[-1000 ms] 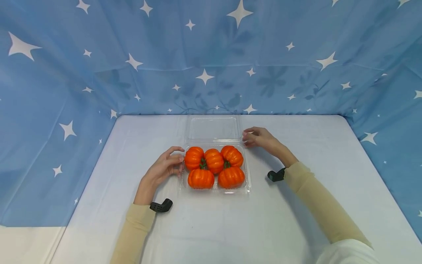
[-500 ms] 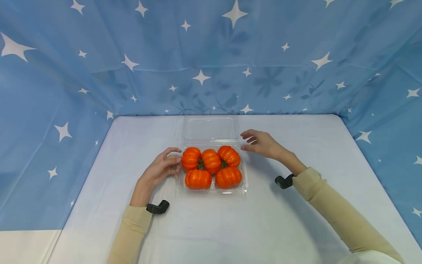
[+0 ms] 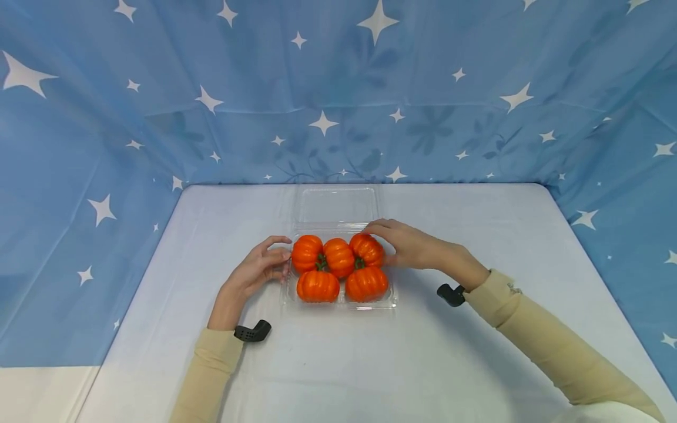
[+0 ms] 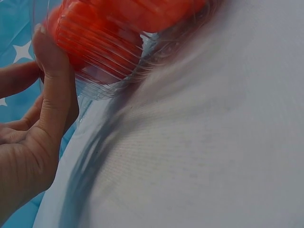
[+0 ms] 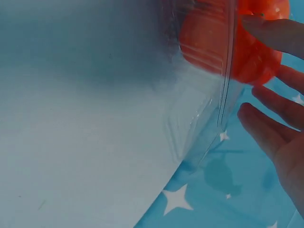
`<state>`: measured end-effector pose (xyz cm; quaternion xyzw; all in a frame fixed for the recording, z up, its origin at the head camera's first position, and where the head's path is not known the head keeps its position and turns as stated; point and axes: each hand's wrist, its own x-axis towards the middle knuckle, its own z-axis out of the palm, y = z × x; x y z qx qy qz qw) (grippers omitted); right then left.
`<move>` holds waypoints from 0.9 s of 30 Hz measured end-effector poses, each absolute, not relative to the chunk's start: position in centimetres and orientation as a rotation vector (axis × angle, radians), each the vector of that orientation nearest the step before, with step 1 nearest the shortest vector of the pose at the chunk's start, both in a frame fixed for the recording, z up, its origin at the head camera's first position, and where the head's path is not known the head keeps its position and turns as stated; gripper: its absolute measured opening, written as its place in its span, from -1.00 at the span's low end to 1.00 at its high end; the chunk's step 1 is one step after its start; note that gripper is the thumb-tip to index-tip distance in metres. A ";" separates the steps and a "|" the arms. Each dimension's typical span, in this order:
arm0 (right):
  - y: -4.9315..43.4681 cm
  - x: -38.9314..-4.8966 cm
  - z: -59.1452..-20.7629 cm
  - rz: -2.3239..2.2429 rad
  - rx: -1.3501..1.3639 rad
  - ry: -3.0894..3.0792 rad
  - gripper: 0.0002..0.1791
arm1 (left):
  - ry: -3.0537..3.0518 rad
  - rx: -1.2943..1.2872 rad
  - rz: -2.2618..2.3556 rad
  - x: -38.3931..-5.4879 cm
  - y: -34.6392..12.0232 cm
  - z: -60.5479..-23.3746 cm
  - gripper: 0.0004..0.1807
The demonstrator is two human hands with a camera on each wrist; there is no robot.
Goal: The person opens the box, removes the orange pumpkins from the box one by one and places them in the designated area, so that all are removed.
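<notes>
An open clear plastic clamshell container [image 3: 394, 298] lies on the table with several small, ribbed orange pumpkins [image 3: 318, 286] in its base. My left hand [image 3: 256, 271] is at its left side, thumb and fingers pinching the rim; the left wrist view shows the thumb [image 4: 50, 61] against the clear edge. At the back right, my right hand [image 3: 415, 245] holds the corner pumpkin [image 3: 366, 249], fingers behind it and thumb on the near side. From the right wrist, the thumb [image 5: 270, 33] overlaps that pumpkin, and the other fingertips lie close along its far edge.
The container's lid [image 3: 338, 204] is folded back flat behind the base, near the table's rear edge. A white cloth covers the table [image 3: 338, 364]. Blue curtains [image 3: 254, 88] with white stars rise behind it and at both sides.
My right hand has come from beside the container's back right corner, opened its fingers, and moved in over the corner pumpkin. The left hand stays at the left rim.
</notes>
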<state>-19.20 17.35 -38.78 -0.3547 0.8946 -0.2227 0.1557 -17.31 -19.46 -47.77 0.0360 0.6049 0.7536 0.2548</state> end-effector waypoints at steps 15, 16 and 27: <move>15.6 -18.1 -40.2 -0.380 -1.276 2.616 -0.27 | 1.657 0.106 2.018 -17.2 -19.6 -47.8 -0.55; 15.6 -18.1 -40.3 -0.377 -1.284 2.622 -0.27 | 1.661 0.109 2.018 -17.3 -19.6 -47.8 -0.55; 15.6 -18.2 -40.8 -0.324 -1.365 2.655 -0.24 | 1.654 0.114 2.023 -17.4 -19.6 -47.8 -0.52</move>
